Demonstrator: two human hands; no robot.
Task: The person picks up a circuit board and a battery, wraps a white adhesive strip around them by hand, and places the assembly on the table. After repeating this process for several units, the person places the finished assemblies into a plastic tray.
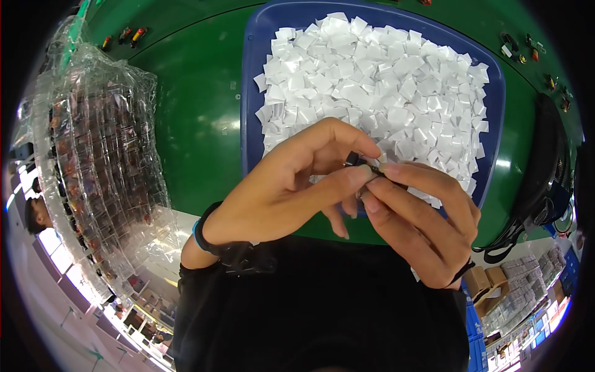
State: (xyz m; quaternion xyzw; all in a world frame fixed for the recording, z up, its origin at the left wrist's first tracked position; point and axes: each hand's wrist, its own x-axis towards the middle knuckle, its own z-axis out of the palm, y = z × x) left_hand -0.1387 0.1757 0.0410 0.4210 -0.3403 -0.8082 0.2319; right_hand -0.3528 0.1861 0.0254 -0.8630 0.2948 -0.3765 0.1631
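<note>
A small black part (353, 159) with a squarish end sits between my two hands above the near side of a blue tray. My left hand (282, 189) pinches it with the thumb below, the index finger arched over it and the other fingers loosely bent. From the right, my right hand (424, 217) grips the same part with the thumb and first fingertips. The fingers cover most of it, so its exact kind does not show. Under and beyond the hands, the blue tray (251, 93) holds a heap of small white square pieces (372, 74).
On the left of the green table (195, 105) stand clear plastic-wrapped compartment trays (111, 155). A black bag (539, 167) lies along the right edge. Small red and yellow parts (137, 36) lie at the far left, more at the far right. Boxes and shelves stand beyond the table.
</note>
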